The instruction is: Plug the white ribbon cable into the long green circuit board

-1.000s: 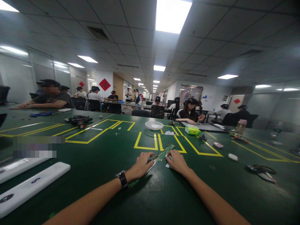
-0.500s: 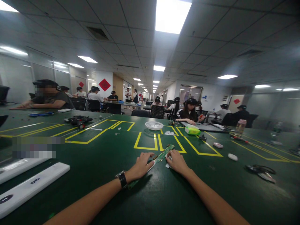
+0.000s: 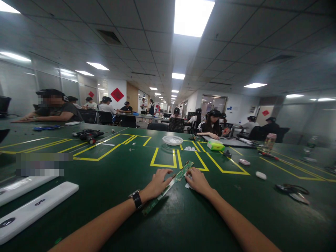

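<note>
A long narrow green circuit board lies slantwise on the green table. My left hand, with a black watch on its wrist, rests on the board's near half, fingers curled over it. My right hand sits by the board's far half, its fingers closed over a small white piece on the table. Both forearms stretch out from the lower edge of the view.
White oblong housings lie at the near left. A white mesh dish, a green box, small white parts and black tools lie farther out among yellow tape outlines. Several people sit at tables beyond.
The board's near end has come out from under my left wrist and now shows on the table. Both hands have edged slightly upward in the view.
</note>
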